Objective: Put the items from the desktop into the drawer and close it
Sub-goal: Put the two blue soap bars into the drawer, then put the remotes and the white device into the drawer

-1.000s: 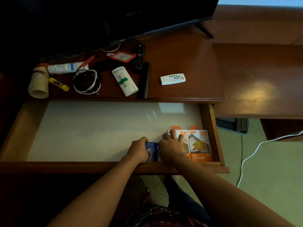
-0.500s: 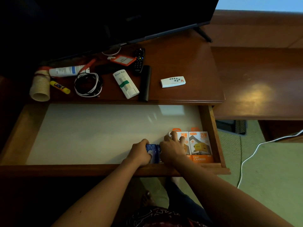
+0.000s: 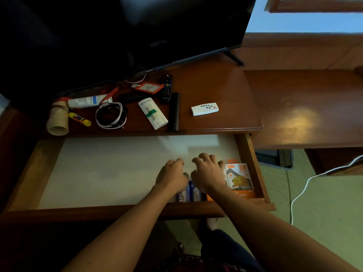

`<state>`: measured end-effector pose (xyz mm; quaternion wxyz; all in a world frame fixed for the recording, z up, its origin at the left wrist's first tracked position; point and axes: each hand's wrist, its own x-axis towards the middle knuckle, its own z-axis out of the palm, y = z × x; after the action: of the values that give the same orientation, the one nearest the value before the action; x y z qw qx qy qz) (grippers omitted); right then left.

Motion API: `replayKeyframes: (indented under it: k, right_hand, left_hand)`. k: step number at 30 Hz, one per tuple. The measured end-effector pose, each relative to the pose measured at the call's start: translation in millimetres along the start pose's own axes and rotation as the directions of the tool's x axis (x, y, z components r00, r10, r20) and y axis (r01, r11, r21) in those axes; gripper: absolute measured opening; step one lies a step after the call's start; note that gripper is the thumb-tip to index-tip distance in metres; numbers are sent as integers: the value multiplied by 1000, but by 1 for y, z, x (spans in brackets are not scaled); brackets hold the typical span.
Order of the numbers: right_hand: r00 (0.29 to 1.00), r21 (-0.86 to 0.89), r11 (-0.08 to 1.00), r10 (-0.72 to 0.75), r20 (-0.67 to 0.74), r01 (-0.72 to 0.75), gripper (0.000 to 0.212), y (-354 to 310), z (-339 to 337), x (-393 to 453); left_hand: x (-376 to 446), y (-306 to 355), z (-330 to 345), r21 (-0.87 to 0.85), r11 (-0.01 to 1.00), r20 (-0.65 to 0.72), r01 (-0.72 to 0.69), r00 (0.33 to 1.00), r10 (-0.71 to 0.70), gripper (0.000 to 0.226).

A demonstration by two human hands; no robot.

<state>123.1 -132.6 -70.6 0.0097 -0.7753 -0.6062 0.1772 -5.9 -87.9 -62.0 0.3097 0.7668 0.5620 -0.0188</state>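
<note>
Reaching into the open drawer (image 3: 253,165), I have both hands over its pale liner near the right end. My left hand (image 3: 172,176) hovers with its fingers loosely curled and holding nothing; my right hand (image 3: 209,172) is beside it, fingers spread and relaxed, also empty. Between and just under my wrists lie the blue packets (image 3: 188,192), close against the drawer's front wall; my hands cover their upper parts, and I cannot tell whether my palms touch them. Just right of my right hand, the orange charger box (image 3: 240,179) lies flat in the drawer's right front corner, and a sliver of a second orange box shows beneath my right wrist.

The desktop (image 3: 225,91) above the drawer carries the rest: a white remote (image 3: 204,108) on its own toward the right, a black bar-shaped object (image 3: 174,113) lying near the front edge, a white rectangular device with green tape (image 3: 153,113) just left of it, a black remote (image 3: 166,88) behind, an orange tag (image 3: 149,87), a coil of black and white cable (image 3: 111,115), a yellow glue stick (image 3: 79,119), a white tube (image 3: 86,101) and a stack of paper cups (image 3: 58,121) on its side at the far left. A television (image 3: 137,32) stands at the back.
</note>
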Motion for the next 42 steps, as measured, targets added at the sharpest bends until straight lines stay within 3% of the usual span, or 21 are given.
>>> replayKeyframes:
  k: [5, 10, 14, 20, 23, 28, 32, 42]
  right_hand:
    - [985, 128, 985, 129, -118, -113, 48, -9, -42, 29]
    - [969, 170, 972, 188, -158, -161, 39, -9, -78, 64]
    - [967, 170, 973, 186, -173, -157, 47, -3, -94, 99]
    - [989, 157, 983, 111, -100, -94, 63, 10, -101, 141]
    - [996, 160, 985, 77, -38, -70, 72, 16, -97, 155]
    - [1000, 110, 994, 3, 24, -6, 66, 26, -94, 166]
    - [998, 38, 999, -36, -52, 38, 49, 26, -98, 161]
    - [998, 16, 1000, 16, -59, -15, 36, 25, -101, 153]
  left_hand:
    - [26, 34, -50, -4, 997, -203, -73, 977, 70, 40]
    - [67, 55, -89, 38, 997, -276, -71, 958, 79, 36]
    - [100, 67, -100, 102, 995, -261, -14, 964, 40, 37]
    - [132, 76, -90, 337, 939, -181, 65, 983, -3, 54]
    - [141, 77, -84, 386, 919, -206, 79, 978, 2, 54]
    - [150, 75, -84, 345, 930, -257, 124, 966, -34, 51]
    - [156, 69, -81, 324, 935, -296, 145, 954, -45, 53]
    - [165, 75, -91, 195, 954, -275, 230, 946, -172, 53]
